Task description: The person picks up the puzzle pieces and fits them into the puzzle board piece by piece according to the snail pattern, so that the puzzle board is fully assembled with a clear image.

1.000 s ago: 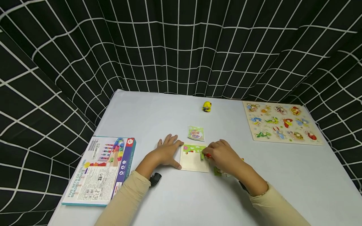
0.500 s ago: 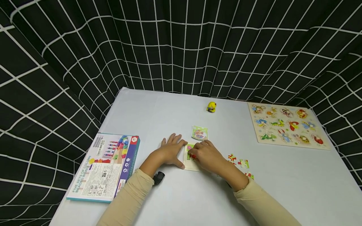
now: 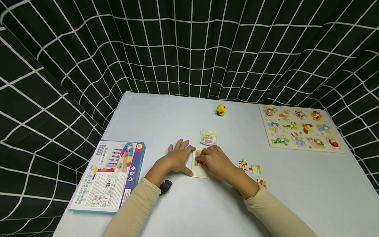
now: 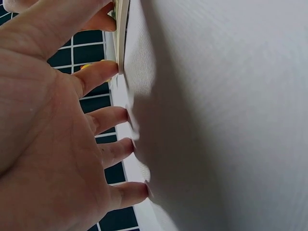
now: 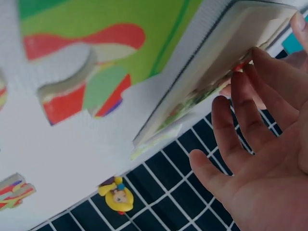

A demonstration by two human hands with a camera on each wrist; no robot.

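Observation:
My left hand (image 3: 176,161) lies with its fingers spread at the left side of a small wooden puzzle tray (image 3: 200,173). In the left wrist view the index fingertip (image 4: 111,69) touches the tray's edge, while the other fingertips rest on the tabletop. My right hand (image 3: 217,163) reaches over the tray and pinches a green and red puzzle piece (image 3: 196,161) near its upper left part. Seen from the right wrist, the thumb and index fingertips meet at the red of the piece (image 5: 242,64) close over the tray. The hand covers the tray's right part.
Loose puzzle pieces (image 3: 255,169) lie right of the tray. A small picture card (image 3: 208,138) sits just behind it, with a yellow figurine (image 3: 220,110) farther back. A bug peg puzzle board (image 3: 302,130) stands back right; a beaded toy box (image 3: 108,177) lies left.
My right hand has moved left over the tray with the puzzle piece, uncovering loose pieces on the right. Over the last half second it stays nearly in place. The left hand keeps its hold position.

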